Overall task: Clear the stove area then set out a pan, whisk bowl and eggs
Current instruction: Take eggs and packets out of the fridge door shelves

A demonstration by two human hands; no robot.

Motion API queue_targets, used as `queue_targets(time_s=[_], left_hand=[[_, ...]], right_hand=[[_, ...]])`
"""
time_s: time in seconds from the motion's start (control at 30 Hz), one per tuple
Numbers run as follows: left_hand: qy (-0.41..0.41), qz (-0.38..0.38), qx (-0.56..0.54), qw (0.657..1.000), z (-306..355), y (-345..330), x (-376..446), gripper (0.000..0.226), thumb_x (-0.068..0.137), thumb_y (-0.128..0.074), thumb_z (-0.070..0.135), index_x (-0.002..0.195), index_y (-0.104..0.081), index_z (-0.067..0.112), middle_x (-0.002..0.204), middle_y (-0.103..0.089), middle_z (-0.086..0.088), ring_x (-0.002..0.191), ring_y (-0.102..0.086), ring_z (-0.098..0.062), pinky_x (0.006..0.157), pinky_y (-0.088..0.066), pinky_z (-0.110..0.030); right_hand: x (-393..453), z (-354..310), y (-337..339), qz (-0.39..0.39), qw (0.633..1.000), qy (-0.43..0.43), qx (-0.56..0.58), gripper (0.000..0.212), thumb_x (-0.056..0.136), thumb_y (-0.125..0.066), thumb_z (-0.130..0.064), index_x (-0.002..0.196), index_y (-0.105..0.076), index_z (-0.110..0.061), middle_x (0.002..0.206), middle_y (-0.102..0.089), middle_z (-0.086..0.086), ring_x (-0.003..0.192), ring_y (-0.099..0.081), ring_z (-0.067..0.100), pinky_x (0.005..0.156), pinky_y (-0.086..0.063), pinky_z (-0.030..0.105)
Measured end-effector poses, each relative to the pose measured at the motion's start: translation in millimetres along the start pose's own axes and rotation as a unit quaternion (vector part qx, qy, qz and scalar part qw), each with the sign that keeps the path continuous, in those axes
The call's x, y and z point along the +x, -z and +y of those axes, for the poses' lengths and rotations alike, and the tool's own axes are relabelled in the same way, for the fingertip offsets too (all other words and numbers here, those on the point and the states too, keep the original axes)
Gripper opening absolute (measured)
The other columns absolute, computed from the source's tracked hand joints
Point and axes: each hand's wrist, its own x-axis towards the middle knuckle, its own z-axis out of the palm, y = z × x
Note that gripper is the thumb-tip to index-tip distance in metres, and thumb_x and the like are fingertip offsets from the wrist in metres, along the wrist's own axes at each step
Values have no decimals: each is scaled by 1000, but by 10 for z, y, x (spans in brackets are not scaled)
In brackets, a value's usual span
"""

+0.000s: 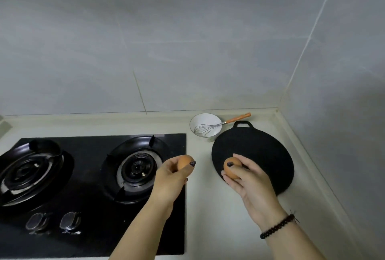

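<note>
Two forearms reach up from the bottom edge, the right one wearing a dark beaded bracelet (278,226) at the wrist. At the end of that arm the right hand (249,178) has its fingers curled round a brown egg (231,168), the thumb with its dark-painted nail lying across the shell. This egg is held above the near left part of a flat black pan (262,155), and whether it touches the pan cannot be told. Over to the left, the left hand (174,178) pinches a second egg (184,161) between thumb and fingers, raised over the right edge of the stove (93,214), close to where the black glass meets the pale counter (210,228).

On the stove are two gas burners, the right burner (136,168) just beside the left hand and the left burner (27,173) well apart from it. Two round knobs (53,222) lie along the front of the glass.

Further back, the round pan lies flat on the counter to the right of the stove, its loop handle pointing toward the wall. Just beyond it, near the back edge, stands a white bowl (208,120). A wire whisk (210,129) rests inside the bowl, its orange handle leaning over the rim toward the right corner. Grey tiled walls (187,41) rise behind and to the right of the counter
</note>
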Motion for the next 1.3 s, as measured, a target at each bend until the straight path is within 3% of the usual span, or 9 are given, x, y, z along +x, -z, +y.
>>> queue_targets(time_s=[0.17, 0.33, 0.43, 0.53, 0.67, 0.8, 0.93, 1.13, 1.3], left_hand=[[-9, 42, 63, 997, -204, -290, 545, 28, 80, -75, 13, 107, -68, 15, 100, -71, -2, 87, -64, -13, 71, -47, -19], [6, 86, 115, 990, -385, -428, 938, 27, 80, -74, 16, 106, -65, 18, 99, -69, 2, 90, -63, -12, 76, -46, -21], [9, 100, 139, 985, -456, -470, 1143, 27, 83, -72, 21, 108, -64, 21, 98, -67, 7, 90, -62, -7, 78, -46, -21], [-7, 83, 165, 983, -546, -490, 1287, 23, 86, -70, 24, 108, -63, 24, 100, -67, 7, 91, -62, -4, 75, -45, -17], [-19, 88, 208, 974, -704, -457, 1485, 33, 85, -69, 27, 118, -62, 23, 108, -65, 5, 98, -61, -6, 80, -44, -16], [-39, 104, 241, 964, -751, -424, 1652, 37, 87, -68, 27, 123, -60, 22, 114, -64, 7, 104, -60, -6, 88, -45, -18], [-67, 92, 280, 953, -780, -420, 1802, 39, 89, -65, 24, 127, -58, 21, 119, -60, 6, 111, -56, -10, 98, -47, -28], [-76, 86, 323, 939, -849, -496, 1912, 38, 88, -63, 27, 125, -59, 19, 117, -58, 7, 114, -50, -17, 101, -43, -37], [-78, 86, 363, 924, -894, -520, 1903, 49, 91, -63, 27, 137, -50, 14, 130, -55, 1, 120, -40, -15, 101, -30, -18]], right_hand=[[714, 71, -40, 9, 999, -31, -24, 29, 89, -63, -3, 118, -59, -7, 113, -60, 12, 104, -66, 33, 79, -57, 31], [1191, 274, -94, -6, 993, -51, -102, 26, 91, -62, -8, 116, -57, -12, 93, -63, 5, 85, -63, 26, 71, -57, 28], [1438, 417, -105, -2, 981, -42, -190, 26, 88, -66, -16, 113, -59, -20, 102, -66, 8, 82, -62, 18, 65, -56, 29], [1665, 536, -119, 6, 948, 25, -318, 27, 83, -70, -24, 109, -64, -23, 104, -67, 4, 89, -65, 18, 77, -57, 40], [1894, 640, -176, -6, 901, 68, -429, 36, 82, -70, -25, 118, -64, -20, 111, -59, 6, 95, -61, 19, 87, -52, 34], [2057, 728, -245, 3, 902, 74, -425, 34, 83, -70, -22, 117, -64, -20, 112, -57, 6, 95, -60, 19, 88, -50, 34], [2221, 833, -321, 17, 907, 56, -416, 32, 82, -71, -29, 112, -67, -21, 105, -65, 2, 89, -62, 13, 78, -46, 21], [2246, 900, -375, 59, 903, 74, -418, 32, 82, -71, -29, 112, -67, -18, 108, -63, 4, 98, -61, 17, 89, -51, 31], [2210, 913, -422, 73, 887, 86, -448, 34, 83, -69, -23, 117, -65, -18, 111, -58, 6, 103, -58, 21, 83, -37, 18]])
